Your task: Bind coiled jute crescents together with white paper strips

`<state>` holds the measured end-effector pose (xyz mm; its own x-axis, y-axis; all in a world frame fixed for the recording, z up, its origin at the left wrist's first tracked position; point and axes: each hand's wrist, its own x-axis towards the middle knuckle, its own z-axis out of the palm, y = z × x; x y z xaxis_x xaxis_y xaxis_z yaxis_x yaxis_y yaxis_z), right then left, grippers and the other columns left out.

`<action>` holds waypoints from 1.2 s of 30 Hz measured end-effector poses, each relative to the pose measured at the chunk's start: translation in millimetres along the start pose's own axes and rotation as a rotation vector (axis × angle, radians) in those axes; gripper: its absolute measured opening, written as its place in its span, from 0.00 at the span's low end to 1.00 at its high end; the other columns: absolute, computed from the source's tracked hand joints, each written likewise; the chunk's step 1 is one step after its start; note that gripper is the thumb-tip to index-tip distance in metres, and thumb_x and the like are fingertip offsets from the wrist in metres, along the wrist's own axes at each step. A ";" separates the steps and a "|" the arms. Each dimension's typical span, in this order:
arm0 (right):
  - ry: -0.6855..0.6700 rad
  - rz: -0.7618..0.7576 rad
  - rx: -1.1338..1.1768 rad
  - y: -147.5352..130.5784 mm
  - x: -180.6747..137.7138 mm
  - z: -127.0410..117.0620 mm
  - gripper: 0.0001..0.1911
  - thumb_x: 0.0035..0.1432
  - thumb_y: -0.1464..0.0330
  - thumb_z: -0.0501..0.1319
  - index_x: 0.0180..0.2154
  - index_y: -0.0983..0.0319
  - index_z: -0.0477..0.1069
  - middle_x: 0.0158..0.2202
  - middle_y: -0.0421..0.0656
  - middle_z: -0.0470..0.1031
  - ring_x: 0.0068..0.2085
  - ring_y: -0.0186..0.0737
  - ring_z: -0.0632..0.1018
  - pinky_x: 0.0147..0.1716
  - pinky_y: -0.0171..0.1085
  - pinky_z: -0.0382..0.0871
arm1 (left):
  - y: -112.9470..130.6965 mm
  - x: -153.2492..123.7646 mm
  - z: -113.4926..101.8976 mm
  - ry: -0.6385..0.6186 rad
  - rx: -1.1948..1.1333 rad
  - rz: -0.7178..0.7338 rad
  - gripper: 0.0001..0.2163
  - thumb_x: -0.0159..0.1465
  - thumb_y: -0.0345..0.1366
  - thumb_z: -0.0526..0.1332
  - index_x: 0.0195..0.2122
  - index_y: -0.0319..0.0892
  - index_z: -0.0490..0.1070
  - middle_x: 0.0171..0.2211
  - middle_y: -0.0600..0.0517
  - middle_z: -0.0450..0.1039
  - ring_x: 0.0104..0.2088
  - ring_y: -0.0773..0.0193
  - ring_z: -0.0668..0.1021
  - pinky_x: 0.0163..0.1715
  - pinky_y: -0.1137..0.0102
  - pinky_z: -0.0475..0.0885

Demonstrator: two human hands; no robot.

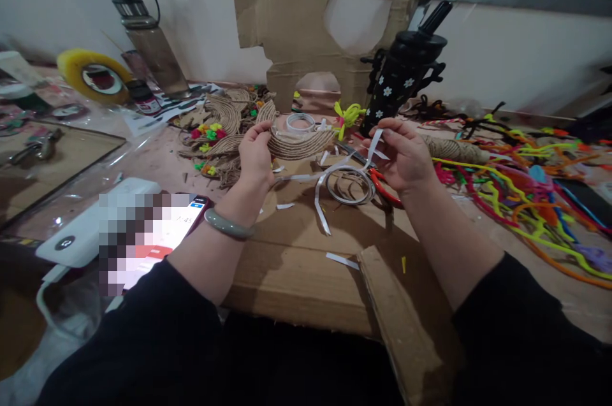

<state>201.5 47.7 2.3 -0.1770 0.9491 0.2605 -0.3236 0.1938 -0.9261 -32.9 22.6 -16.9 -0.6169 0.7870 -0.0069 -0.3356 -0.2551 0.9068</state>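
- Pinching the upper end of the white strip (374, 147) between thumb and fingers, the right hand (406, 154) shows in the head view above the cardboard (296, 221), toward its far right corner.
- Left hand (255, 154): fingertips together near the jute coil (301, 146); whether they grasp anything cannot be told.
- The tape roll (370, 187) lies toward the cardboard's far edge, just beside the scissors (382, 188); best guide the strip clear of these, flat and untwisted.
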 end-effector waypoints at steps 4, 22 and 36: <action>-0.017 0.029 -0.027 0.7 -3.1 6.3 0.06 0.47 0.70 0.63 0.31 0.58 0.69 0.26 0.36 0.73 0.25 0.30 0.75 0.27 0.33 0.71 | -4.1 -0.4 0.0 -0.071 0.102 0.159 0.10 0.50 0.24 0.55 0.31 0.42 0.72 0.28 0.54 0.73 0.30 0.68 0.75 0.33 0.73 0.71; -0.144 -0.047 -0.406 15.2 -26.7 43.5 0.07 0.49 0.65 0.60 0.33 0.59 0.69 0.24 0.36 0.67 0.21 0.29 0.66 0.19 0.32 0.62 | -1.6 -60.4 9.5 -0.629 0.693 0.639 0.09 0.61 0.39 0.57 0.36 0.43 0.76 0.32 0.50 0.76 0.35 0.64 0.75 0.38 0.69 0.69; -0.063 -0.173 -0.540 24.6 -25.6 40.1 0.06 0.49 0.68 0.58 0.32 0.60 0.70 0.26 0.38 0.72 0.25 0.32 0.70 0.25 0.34 0.66 | -6.9 -66.0 11.0 -0.599 0.721 0.637 0.05 0.57 0.33 0.60 0.29 0.43 0.76 0.28 0.51 0.74 0.30 0.65 0.74 0.33 0.69 0.68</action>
<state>160.8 18.2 -16.2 -0.2241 0.8789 0.4212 0.1658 0.4602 -0.8722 17.9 -21.3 -18.0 -0.0233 0.8213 0.5700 0.5256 -0.4749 0.7058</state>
